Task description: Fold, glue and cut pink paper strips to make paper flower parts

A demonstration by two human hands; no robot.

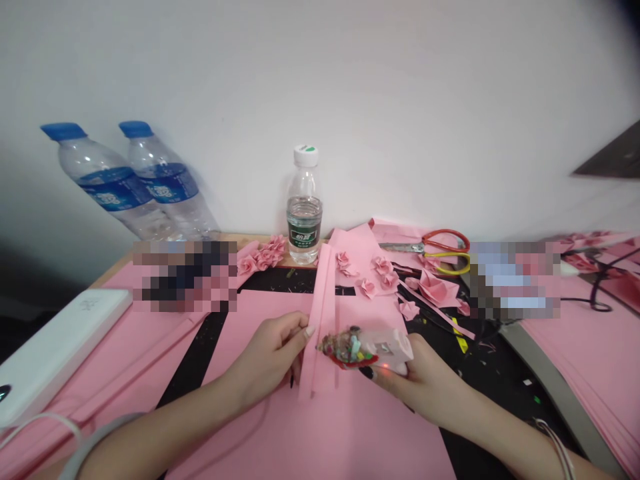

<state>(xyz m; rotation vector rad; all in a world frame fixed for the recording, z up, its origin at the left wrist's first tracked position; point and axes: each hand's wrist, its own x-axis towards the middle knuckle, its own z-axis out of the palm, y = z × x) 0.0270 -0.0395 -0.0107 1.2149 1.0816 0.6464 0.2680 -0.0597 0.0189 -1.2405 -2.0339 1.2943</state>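
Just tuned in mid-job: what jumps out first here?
Pink paper covers most of the table, with small paper roses scattered behind the hands. At centre, the left hand pinches a folded pink strip while the right hand holds a small pink device beside it. Red-handled scissors lie at the back right.

We count three water bottles, two blue-capped [107, 181] [170, 187] and one white-capped [305, 213], one pair of red-and-yellow scissors [440, 248], one white box [60, 347], one folded pink strip [320, 293], one pink gadget [385, 345], and roughly ten small pink paper roses [383, 265], too scattered for an exact tally.
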